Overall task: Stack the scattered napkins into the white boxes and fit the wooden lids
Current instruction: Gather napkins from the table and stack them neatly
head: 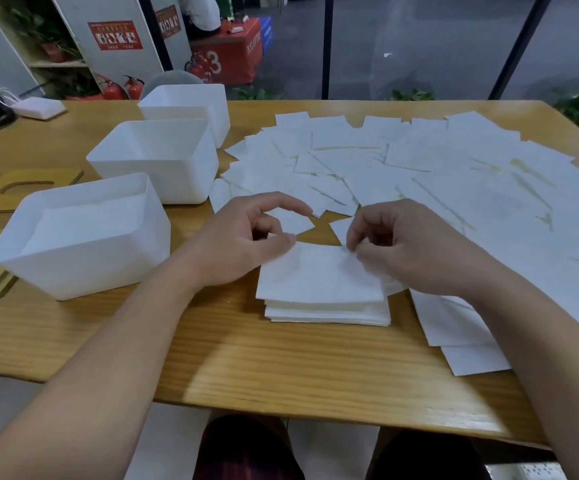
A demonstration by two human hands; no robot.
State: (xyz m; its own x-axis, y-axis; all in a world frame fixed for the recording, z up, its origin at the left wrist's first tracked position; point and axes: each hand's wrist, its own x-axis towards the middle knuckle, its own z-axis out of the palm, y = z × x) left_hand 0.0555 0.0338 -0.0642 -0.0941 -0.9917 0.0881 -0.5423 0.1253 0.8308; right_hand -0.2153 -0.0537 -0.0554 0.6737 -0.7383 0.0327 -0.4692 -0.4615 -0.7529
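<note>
Pinching the top napkin (319, 275) at its far corners, left hand (243, 244) and right hand (416, 247) curl their fingers over the napkin stack (328, 311) mid-worktop (212, 348). Three white boxes (84, 237) stand at ten o'clock, scattered napkins (454, 174) at one, wooden lids (21, 185) at nine.

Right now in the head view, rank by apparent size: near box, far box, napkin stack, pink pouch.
1. Near box
2. Napkin stack, though nearness inflates it
3. Far box, partly hidden, so its rank against the stack is unsure
4. Pink pouch

just one cam here, head-mounted, looking forward and down across the wooden table (246, 358) from the near edge (wide-angle, so edges bend), close over the hands, glass wall (419, 46) at the back.
</note>
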